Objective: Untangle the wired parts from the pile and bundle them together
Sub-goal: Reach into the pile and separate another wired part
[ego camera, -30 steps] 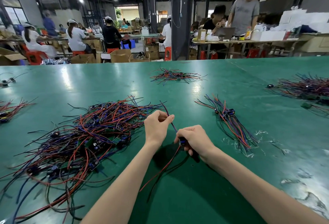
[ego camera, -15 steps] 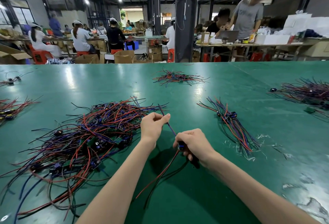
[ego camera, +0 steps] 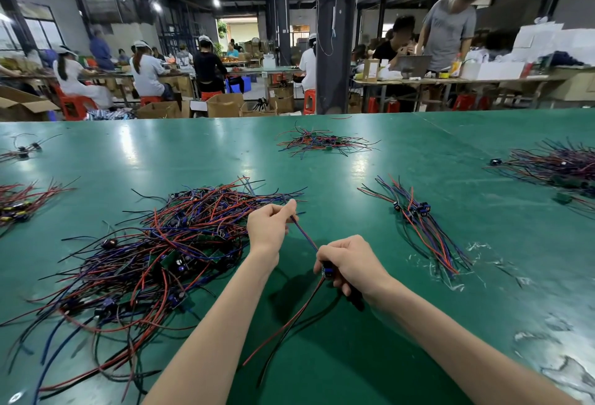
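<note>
Head view looked down on a green table (ego camera: 386,340) strewn with wire. A big tangled pile (ego camera: 154,250) lay to my left, a sorted bundle (ego camera: 425,227) to my right, and smaller heaps (ego camera: 322,143) sat farther off. Nothing lay between my hands. My left hand (ego camera: 269,230) was closed, pinching a blue wire (ego camera: 304,235) near its far end. My right hand (ego camera: 349,263) was curled shut around a small blue part (ego camera: 327,271) on the same wire. Red and black leads (ego camera: 289,324) trailed from that part toward me across the table.
</note>
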Demonstrator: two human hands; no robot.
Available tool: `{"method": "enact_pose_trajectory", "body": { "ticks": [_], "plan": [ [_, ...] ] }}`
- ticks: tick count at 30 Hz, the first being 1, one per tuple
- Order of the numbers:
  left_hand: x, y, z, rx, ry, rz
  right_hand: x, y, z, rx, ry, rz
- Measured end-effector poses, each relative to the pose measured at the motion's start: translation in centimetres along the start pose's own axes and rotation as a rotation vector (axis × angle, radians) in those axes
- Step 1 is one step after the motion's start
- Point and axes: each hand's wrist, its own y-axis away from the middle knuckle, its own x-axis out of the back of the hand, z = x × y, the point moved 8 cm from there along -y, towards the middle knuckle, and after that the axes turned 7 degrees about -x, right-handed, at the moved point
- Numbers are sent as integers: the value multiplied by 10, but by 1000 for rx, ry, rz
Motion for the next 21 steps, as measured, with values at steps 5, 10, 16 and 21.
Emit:
{"method": "enact_pose_trajectory", "body": {
  "ticks": [5, 10, 16, 21],
  "plan": [
    [-1, 0, -1, 35, 82, -22, 0, 1, 2, -33, 26, -16],
    [2, -1, 15, -115, -37, -2, -6, 3, 1, -58, 66, -120],
    [-3, 4, 16, -73, 58, -47, -14, 10, -6, -8, 122, -259],
    [-6, 6, 20, -82, 57, -57, -14, 14, -7, -17, 132, -310]
  ]
}}
